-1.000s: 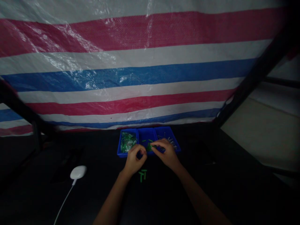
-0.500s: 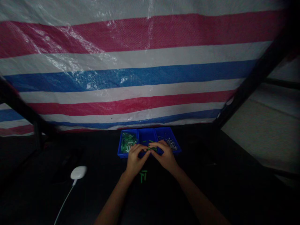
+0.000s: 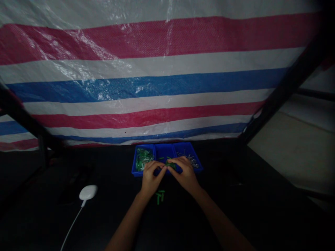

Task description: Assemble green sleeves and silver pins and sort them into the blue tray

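My left hand [image 3: 152, 175] and my right hand [image 3: 185, 173] meet fingertip to fingertip over the front edge of a blue tray [image 3: 136, 174]. Both are pinched closed; whatever lies between the fingertips is too small and dark to make out. The tray has three compartments. Green pieces in clear plastic [image 3: 142, 156] fill the left one, a few green pieces show in the middle one, and thin metal pins [image 3: 193, 161] lie in the right one. Several small green pieces [image 3: 158, 198] rest on the black table between my forearms.
A white rounded device [image 3: 88, 192] with a white cable lies on the black table [image 3: 110, 216] at the left. Behind the tray hangs a striped plastic sheet [image 3: 146, 85], with dark frame bars at both sides.
My fingertips have shifted slightly against each other, and less green shows between them. The hands stay in nearly the same place over the tray.
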Available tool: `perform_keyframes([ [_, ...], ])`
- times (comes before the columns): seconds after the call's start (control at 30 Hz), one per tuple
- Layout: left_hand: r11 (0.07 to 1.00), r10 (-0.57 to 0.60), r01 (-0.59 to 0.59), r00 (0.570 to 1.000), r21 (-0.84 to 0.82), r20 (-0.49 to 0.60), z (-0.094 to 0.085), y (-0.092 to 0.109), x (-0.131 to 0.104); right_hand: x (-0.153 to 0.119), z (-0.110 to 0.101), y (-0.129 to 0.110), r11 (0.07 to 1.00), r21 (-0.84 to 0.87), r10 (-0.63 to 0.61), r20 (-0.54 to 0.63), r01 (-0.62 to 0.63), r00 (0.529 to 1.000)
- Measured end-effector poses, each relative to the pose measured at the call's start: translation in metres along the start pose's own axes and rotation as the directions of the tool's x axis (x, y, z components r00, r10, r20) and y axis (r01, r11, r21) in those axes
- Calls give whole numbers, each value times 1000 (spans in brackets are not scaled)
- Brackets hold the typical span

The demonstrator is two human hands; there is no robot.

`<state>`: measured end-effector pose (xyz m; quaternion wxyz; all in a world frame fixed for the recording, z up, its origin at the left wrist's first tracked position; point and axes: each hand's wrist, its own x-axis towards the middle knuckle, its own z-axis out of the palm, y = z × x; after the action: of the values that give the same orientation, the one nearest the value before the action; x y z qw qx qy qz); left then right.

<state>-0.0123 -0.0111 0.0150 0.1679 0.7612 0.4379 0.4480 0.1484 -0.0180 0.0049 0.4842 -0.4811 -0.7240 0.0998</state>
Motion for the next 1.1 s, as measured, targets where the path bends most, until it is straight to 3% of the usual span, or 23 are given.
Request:
perform_keyframes([
  [0.3, 1000, 4, -4, 1000, -6, 8, 0, -2, 0, 4, -1, 9, 992, 95, 82, 36, -85, 996],
  [0.53, 999, 32, -33, 999, 38, 40, 1, -3, 0, 5, -1, 5, 980, 184, 77, 3, -76, 997],
  [1.1, 995, 60, -66, 995, 75, 76, 1, -4, -2, 2, 1, -5, 987, 153, 53, 3, -53, 999],
])
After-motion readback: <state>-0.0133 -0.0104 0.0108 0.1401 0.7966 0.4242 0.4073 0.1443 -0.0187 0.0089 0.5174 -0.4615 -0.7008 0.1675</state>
